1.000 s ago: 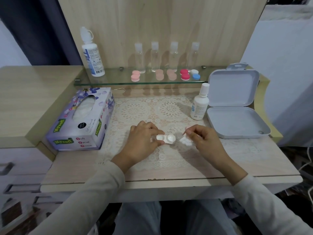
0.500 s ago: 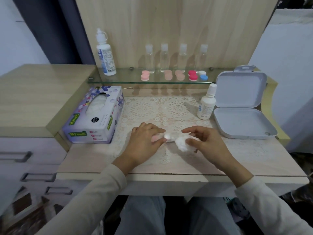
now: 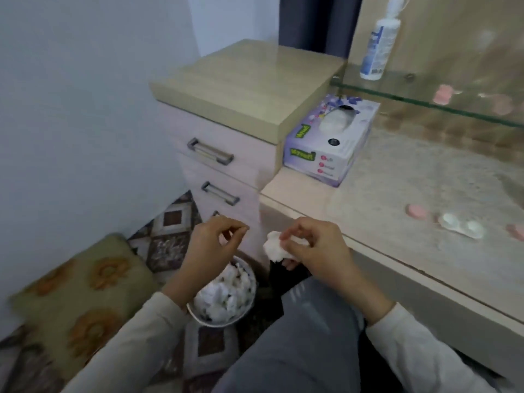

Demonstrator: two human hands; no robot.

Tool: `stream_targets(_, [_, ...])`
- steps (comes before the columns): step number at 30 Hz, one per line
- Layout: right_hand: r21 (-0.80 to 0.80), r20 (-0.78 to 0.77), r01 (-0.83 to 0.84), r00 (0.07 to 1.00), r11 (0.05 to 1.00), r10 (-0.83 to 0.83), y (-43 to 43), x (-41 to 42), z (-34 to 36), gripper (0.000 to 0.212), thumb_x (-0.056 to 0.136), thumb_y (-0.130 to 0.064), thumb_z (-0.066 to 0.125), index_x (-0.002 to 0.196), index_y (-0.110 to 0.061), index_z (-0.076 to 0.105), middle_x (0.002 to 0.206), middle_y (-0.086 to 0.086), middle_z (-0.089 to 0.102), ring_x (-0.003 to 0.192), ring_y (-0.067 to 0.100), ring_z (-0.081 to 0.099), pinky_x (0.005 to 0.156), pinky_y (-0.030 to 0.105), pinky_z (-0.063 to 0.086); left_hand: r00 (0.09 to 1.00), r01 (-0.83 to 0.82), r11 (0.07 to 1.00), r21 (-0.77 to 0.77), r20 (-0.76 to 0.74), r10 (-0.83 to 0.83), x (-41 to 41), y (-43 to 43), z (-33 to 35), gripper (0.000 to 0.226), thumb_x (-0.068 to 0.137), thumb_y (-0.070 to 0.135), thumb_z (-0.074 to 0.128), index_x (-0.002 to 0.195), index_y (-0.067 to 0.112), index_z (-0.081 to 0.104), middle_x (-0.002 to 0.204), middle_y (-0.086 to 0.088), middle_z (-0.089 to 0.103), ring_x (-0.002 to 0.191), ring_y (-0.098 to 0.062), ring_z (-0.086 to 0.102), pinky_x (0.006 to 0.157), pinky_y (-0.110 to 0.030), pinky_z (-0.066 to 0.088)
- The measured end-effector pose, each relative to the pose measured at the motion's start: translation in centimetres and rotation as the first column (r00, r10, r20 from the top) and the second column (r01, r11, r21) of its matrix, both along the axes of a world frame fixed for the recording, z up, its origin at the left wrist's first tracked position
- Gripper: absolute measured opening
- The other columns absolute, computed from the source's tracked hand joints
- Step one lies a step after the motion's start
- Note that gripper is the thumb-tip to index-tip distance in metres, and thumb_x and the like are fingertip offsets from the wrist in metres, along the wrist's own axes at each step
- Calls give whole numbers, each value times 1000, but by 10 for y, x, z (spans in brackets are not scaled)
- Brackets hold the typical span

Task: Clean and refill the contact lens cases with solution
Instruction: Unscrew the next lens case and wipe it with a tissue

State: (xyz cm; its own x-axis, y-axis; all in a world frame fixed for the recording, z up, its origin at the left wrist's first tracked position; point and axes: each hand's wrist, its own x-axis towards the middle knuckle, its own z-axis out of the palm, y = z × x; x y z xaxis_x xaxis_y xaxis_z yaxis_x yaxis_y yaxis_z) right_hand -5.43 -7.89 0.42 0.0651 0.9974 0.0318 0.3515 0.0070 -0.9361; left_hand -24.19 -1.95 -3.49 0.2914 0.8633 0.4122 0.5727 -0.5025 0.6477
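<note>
Two hands hang off the surface's left edge, above a bin of tissues. The right hand grips a crumpled tissue. The left hand is curled, thumb meeting forefinger, with nothing visible in it. The white lens case lies uncapped on the surface, well right of both.

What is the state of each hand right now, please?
Left hand: closed, nothing visible in it.
Right hand: holding a tissue.
</note>
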Motion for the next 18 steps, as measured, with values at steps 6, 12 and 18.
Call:
stream_targets(6, [-238,40,-116,991,964,129,33,-62,-77,4,84,-2,61,81,-3,64,85,17,63,67,16,61,57,25,57,960,-274,911,-309,-143,241,-83,-4,-74,8,83,11,65,78,9,72,67,5,63,61,8,56,55,-4,39])
stream_targets(12, [-423,199,-87,962,902,186,76,-87,-151,18,86,-10,58,99,3,62,90,9,57,92,26,60,79,31,49,936,-344,820,-457,-241,258,-115,-1,-121,14,85,19,64,89,9,72,82,-6,71,65,-8,56,62,-19,40])
stream_targets(18, [-552,236,-95,935,828,264,104,-96,-196,33,84,-13,59,113,2,59,113,16,62,105,28,58,80,29,46,936,-343,791,-507,-258,241,-126,9,-139,17,86,21,62,95,11,71,90,-5,70,73,-11,57,66,-18,39])
